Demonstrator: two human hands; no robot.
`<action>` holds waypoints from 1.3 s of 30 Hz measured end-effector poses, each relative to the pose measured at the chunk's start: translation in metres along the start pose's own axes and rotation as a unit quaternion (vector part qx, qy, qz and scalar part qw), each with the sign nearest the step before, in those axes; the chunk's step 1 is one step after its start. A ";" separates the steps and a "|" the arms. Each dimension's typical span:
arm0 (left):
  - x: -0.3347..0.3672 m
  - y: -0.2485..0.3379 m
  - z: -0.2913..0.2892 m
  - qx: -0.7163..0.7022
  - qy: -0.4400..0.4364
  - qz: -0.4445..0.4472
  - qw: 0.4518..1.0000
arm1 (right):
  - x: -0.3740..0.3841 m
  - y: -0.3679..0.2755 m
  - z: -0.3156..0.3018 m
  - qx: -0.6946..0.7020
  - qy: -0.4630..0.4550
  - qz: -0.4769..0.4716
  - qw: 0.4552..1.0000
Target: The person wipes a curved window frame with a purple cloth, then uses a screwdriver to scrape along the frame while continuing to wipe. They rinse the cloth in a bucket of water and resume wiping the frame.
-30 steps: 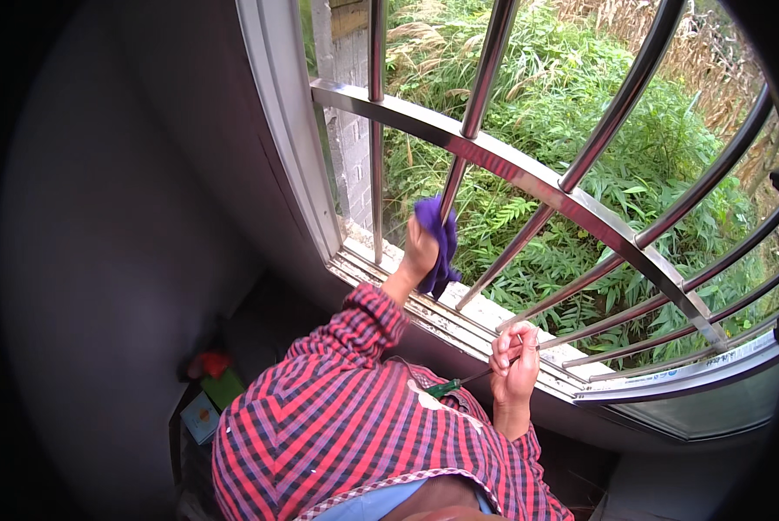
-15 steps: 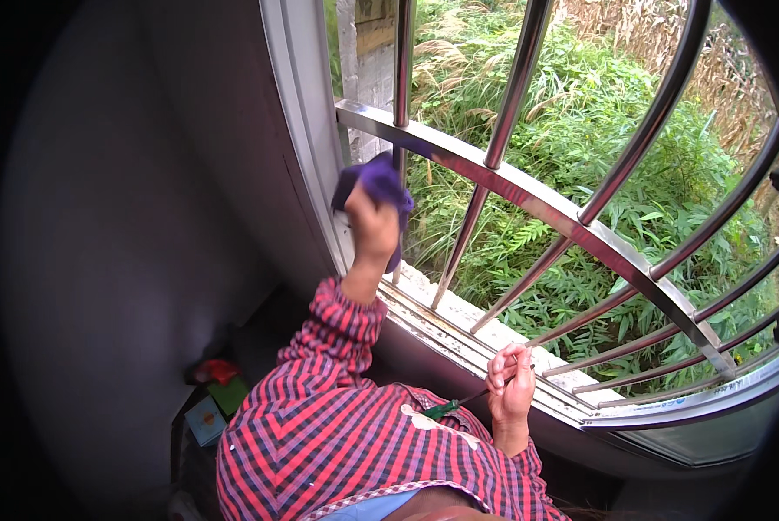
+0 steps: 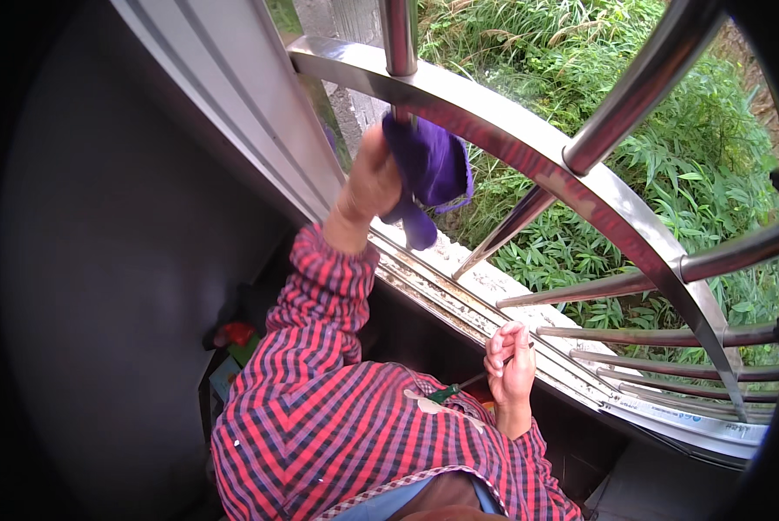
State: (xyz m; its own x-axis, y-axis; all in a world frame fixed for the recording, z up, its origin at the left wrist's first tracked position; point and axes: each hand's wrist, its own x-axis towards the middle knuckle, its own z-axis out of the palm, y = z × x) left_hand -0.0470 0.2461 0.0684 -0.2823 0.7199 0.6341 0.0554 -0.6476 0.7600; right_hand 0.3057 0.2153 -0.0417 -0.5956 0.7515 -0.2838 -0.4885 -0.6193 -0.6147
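My left hand point(image 3: 372, 187) is raised at the far left end of the window and grips a purple cloth point(image 3: 434, 165). The cloth is bunched against an upright metal bar point(image 3: 398, 39), just under the curved flat crossbar point(image 3: 493, 139); its loose part hangs to the right. Lower down, near the window sill, my right hand point(image 3: 512, 382) has its fingers curled around the thin shaft of a screwdriver with a green handle point(image 3: 444, 393). That handle lies close to my striped garment, and a dark tip shows past my fingers.
Metal bars point(image 3: 658, 87) form a bulging grille beyond the window track point(image 3: 441, 291). A white window frame point(image 3: 233, 95) rises at the left beside a dark wall point(image 3: 120, 260). Red and green items point(image 3: 237, 339) sit low at the left. Green plants point(image 3: 693, 165) grow outside.
The view has shifted closer to the grille. My left hand has moved with the purple cloth, which now spreads to the right of the upright bar. My right hand keeps its hold.
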 end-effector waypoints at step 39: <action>0.009 0.006 0.185 0.273 0.229 0.116 0.927 | -0.032 -0.034 0.013 -0.041 0.034 -0.162 0.985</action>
State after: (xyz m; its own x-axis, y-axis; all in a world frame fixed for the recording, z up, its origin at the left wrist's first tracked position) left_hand 0.1276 0.2951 0.1047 -0.5717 0.3154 0.7574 0.6071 -0.4584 0.6491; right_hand 0.3328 0.2095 -0.0019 -0.3709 0.9221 -0.1100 -0.5906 -0.3256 -0.7383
